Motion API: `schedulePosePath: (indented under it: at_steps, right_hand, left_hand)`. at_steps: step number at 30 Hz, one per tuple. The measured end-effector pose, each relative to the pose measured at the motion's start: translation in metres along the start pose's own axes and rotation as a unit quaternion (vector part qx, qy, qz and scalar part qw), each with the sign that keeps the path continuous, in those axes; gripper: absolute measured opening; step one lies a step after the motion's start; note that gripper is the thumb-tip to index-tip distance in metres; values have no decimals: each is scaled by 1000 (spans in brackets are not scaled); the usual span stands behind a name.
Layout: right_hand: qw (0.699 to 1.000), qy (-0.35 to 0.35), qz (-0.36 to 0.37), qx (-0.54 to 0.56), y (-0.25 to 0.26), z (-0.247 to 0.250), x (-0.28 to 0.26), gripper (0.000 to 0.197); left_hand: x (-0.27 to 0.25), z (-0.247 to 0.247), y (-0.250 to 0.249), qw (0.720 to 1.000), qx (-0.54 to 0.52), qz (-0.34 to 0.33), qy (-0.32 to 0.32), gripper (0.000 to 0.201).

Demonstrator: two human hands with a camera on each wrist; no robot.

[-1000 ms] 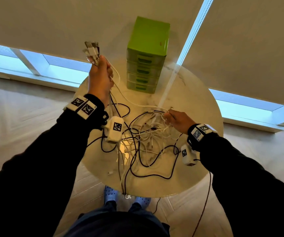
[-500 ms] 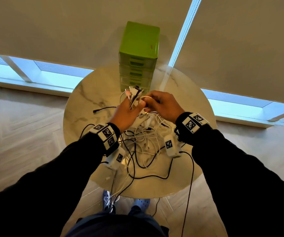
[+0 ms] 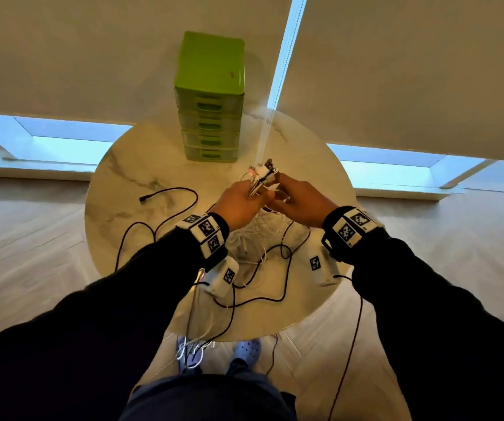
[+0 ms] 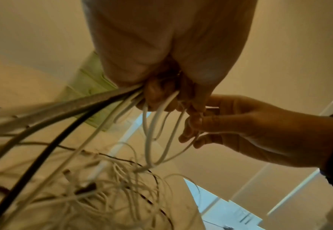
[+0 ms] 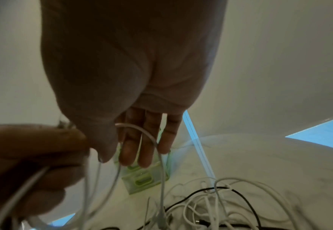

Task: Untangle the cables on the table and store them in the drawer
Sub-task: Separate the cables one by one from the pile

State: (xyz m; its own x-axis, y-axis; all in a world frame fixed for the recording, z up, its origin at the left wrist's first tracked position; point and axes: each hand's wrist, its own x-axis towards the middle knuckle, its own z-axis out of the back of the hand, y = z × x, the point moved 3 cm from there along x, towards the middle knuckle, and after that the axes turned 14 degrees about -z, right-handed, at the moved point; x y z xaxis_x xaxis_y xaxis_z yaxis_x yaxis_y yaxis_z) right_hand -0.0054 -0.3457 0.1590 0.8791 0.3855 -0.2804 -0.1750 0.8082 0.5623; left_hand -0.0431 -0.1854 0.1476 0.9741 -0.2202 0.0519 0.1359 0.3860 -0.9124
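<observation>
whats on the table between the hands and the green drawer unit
In the head view, only bare marble table lies between the hands, left hand and right hand, and the green drawer unit; the connector ends they hold poke toward it.

We stood in what looked like a home or office room: a round marble-look table (image 3: 129,189), herringbone wood floor (image 3: 26,256), roller blinds (image 3: 396,71) over low windows (image 3: 71,144).
</observation>
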Motion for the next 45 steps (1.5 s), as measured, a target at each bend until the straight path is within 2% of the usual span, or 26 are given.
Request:
schedulePosePath:
  at_steps: [3,5,6,9,12,14,16,18,21,25,27,31,33,34,36,37,38,39,41,43,45]
  right_hand:
    - [997,14,-69,11,-18,12,-27,33]
    - [993,17,-117,17,-38,21,-50,22]
    - [992,7,-128,2,-49,25,-63,20]
    - [984,-19,-136,-111,-83,27,-97,35]
    - [960,-21,-206,-187,-127,15,-129,32]
    - [946,0,-261,-190,-153,1,-148,29]
    - [947,14,-284,-150,-163,-15,-159,25]
    - [964,12,-260,-48,-153,-29,-158,21]
    - [970,12,-216,108,-120,-46,-141,28]
    - [963,19,-184,197,-86,-50,-120,33]
    - [964,11,-174,201,-82,-49,-121,30]
    - [969,-44,-203,132,-105,-33,-132,20]
    - [964,-24,-258,61,-129,-22,-141,7]
    - [954,1,-300,14,-142,-19,-145,8]
    - [913,47,-399,-76,-157,-17,-153,36]
    - [899,57,-423,-95,-159,-17,-156,50]
    - [905,50,-412,-92,-157,-19,-154,64]
    - [926,35,-368,-79,-149,-19,-148,77]
    - [970,4,-239,-42,-117,-24,-133,88]
    - [989,-11,-149,1,-77,-27,-117,71]
    - [995,-30,-94,10,-45,-29,-105,34]
  left_hand:
    - [5,-28,-14,995,-89,46,-14,16]
    - [10,-43,-22,986,-146,71,-27,14]
    - [13,-51,-28,982,-170,76,-29,13]
    - [21,-65,-43,971,-222,82,-30,16]
    - [23,-77,-57,966,-246,74,-13,18]
    - [20,-87,-60,970,-232,66,8,19]
    - [14,-97,-58,975,-213,62,32,20]
    - [9,-107,-54,976,-200,68,47,21]
    - [2,-121,-52,973,-203,78,70,22]
    - [-3,-126,-46,969,-223,81,63,30]
    - [-3,-122,-45,968,-232,76,53,33]
    - [0,-98,-43,959,-273,70,7,37]
    - [1,-85,-42,946,-314,75,3,38]
    - [2,-79,-41,939,-334,76,9,38]
    - [2,-71,-41,932,-355,71,29,38]
    - [1,-69,-42,930,-360,67,39,38]
    - [1,-69,-43,929,-363,63,46,38]
    - [0,-70,-45,928,-366,58,49,38]
    - [-1,-72,-48,927,-370,51,48,38]
    - [0,-75,-49,927,-371,49,39,38]
    - [2,-76,-47,929,-365,48,29,39]
